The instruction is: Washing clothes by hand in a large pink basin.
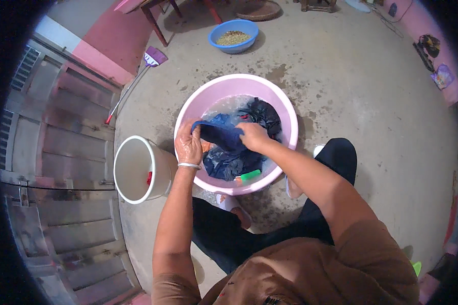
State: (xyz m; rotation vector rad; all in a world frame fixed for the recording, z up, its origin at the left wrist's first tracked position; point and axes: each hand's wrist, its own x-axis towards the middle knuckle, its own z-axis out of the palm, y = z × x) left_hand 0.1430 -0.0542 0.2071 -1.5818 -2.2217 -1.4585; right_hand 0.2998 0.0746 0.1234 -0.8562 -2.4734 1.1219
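A large pink plastic basin stands on the floor before me, holding sudsy water and several dark wet clothes. Over its left side, my left hand grips one edge of a dark blue cloth garment. My right hand pinches the other end, so the cloth stretches between both hands above the water. At the near inner side of the basin lies a brush with a green back. A black wet garment is bunched at the far right. Something orange shows partly beneath the held cloth.
Left of the basin stands a white bucket with a red item at its inner wall. A blue bowl of pale pieces sits beyond. A purple broom leans near the wooden door. Wet patches mark the concrete floor.
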